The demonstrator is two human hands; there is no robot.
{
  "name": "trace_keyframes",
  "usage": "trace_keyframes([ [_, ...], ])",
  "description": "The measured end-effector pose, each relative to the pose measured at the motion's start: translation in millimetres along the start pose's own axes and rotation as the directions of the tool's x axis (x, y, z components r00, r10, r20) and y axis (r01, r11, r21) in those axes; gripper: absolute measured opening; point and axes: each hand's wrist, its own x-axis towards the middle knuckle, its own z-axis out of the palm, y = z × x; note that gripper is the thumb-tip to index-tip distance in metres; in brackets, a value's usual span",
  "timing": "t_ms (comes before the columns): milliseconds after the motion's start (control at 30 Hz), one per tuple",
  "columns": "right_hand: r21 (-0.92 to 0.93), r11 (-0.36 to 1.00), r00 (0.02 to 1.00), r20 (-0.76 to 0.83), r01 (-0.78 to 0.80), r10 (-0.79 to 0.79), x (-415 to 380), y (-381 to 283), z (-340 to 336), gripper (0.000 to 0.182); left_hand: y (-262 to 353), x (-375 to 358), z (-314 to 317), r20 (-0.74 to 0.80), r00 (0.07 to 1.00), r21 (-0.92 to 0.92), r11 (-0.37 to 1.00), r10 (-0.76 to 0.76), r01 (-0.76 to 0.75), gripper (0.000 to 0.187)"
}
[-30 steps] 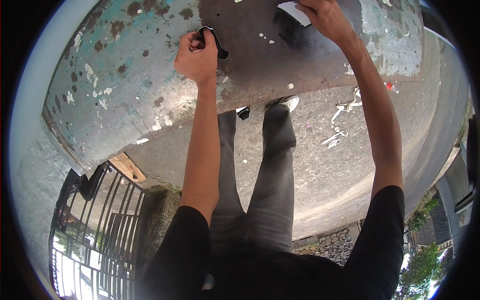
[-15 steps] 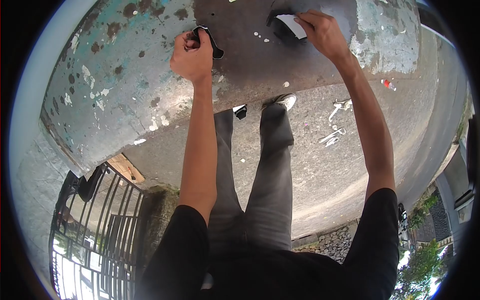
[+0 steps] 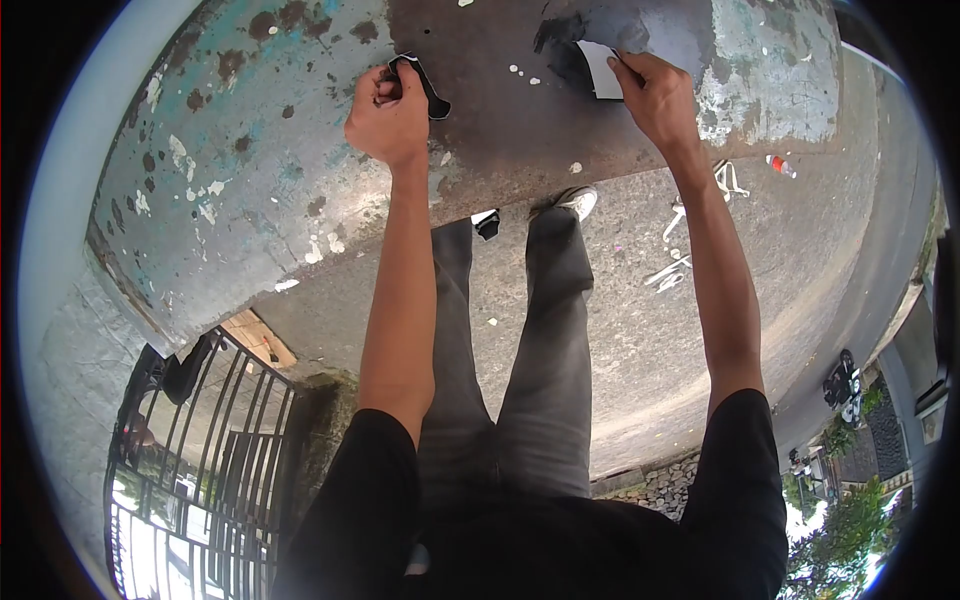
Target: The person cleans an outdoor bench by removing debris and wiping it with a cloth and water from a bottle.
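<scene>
My left hand [image 3: 388, 118] is closed around a curved black scrap with a thin white torn edge [image 3: 436, 103], just above the worn, paint-spotted surface [image 3: 470, 90]. Between the thumb and fingers of my right hand [image 3: 662, 103] is a flat white card [image 3: 601, 72], its left edge by a dark black smear [image 3: 563, 52]. The card appears to touch the surface there, though the exact contact is hard to see. Black marks show on the fingertips of my left hand.
Beyond the surface's near edge are my legs and a white shoe [image 3: 578, 203]. A small black-and-white piece [image 3: 486, 225], white strips [image 3: 668, 272] and a bottle with a red label [image 3: 781, 166] lie on the ground. Metal bars [image 3: 205, 450] stand at lower left.
My right hand has moved to the right and slightly nearer with the white card, showing more of the black smear. My left hand keeps its grip; the whole view has shifted slightly.
</scene>
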Motion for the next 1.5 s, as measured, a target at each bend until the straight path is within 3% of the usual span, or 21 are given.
trace_keyframes([
  [100,-0.001,0.996,0.989,-0.114,-0.092,0.092,-10.8,-13.2,11.1,0.009,-0.3,2.9,-1.7,0.065,0.998,-0.107,0.994,-0.027,0.034,0.014],
  [200,0.010,0.989,0.978,-0.148,-0.149,0.149,-26.6,-25.0,28.0,0.009,-10.0,7.9,-4.1,0.159,0.986,-0.034,0.998,0.058,-0.053,0.016],
  [400,0.017,0.976,0.954,-0.207,-0.217,0.216,-18.6,-52.6,51.6,0.011,-9.1,6.6,-1.2,0.083,0.985,0.004,0.988,0.154,-0.155,0.018],
  [500,0.059,0.979,0.944,-0.256,-0.197,0.206,-6.0,-59.3,57.5,0.014,-7.3,6.4,-1.6,0.085,0.987,-0.026,0.991,0.134,-0.133,0.018],
  [567,0.157,0.917,0.921,-0.078,-0.368,0.383,2.8,-64.5,56.3,0.018,-6.9,6.6,-1.7,0.085,0.987,-0.019,0.991,0.133,-0.132,0.018],
  [667,0.193,0.854,0.873,0.031,-0.482,0.486,14.1,-63.2,51.5,0.022,-7.2,6.4,-1.5,0.089,0.989,-0.005,0.993,0.116,-0.116,0.017],
  [800,0.127,0.899,0.902,-0.053,-0.420,0.429,23.1,-30.8,32.7,0.031,-9.2,6.2,-0.4,0.090,0.992,-0.007,0.996,0.089,-0.089,0.018],
  [867,-0.005,0.959,0.951,-0.126,-0.284,0.281,27.8,-10.5,20.6,0.027,-8.9,7.0,-1.5,0.089,0.992,-0.008,0.996,0.093,-0.092,0.019],
  [900,-0.011,0.959,0.952,-0.123,-0.282,0.279,29.0,-5.0,18.0,0.027,-7.7,6.1,-1.8,0.091,0.991,-0.011,0.995,0.098,-0.098,0.019],
  [967,-0.069,0.995,0.995,-0.076,-0.074,0.069,33.4,-2.2,11.7,0.022,-6.2,6.1,-1.9,0.087,0.992,-0.003,0.996,0.091,-0.091,0.019],
  [1100,0.022,1.000,0.997,-0.076,0.015,-0.013,27.1,-26.2,31.5,0.017,-4.4,6.3,-2.1,0.086,0.993,0.010,0.996,0.085,-0.086,0.019],
  [1300,0.104,0.992,0.996,-0.050,-0.065,0.070,23.6,-47.5,47.8,0.015,-6.4,6.5,-1.4,0.080,0.992,0.038,0.994,0.095,-0.098,0.019],
  [1367,0.080,0.990,0.978,-0.161,-0.119,0.131,27.7,-31.8,41.5,0.020,-8.3,6.8,0.9,0.070,0.993,0.023,0.995,0.097,-0.099,0.019],
  [1400,0.015,0.982,0.971,-0.144,-0.190,0.190,31.0,-25.3,35.2,0.021,-8.8,6.2,1.1,0.061,0.994,0.001,0.996,0.094,-0.094,0.020],
  [1500,-0.030,0.981,0.978,-0.093,-0.190,0.187,34.3,-17.1,32.9,0.021,-7.9,6.0,-0.1,0.077,0.994,0.034,0.996,0.080,-0.082,0.020],
])
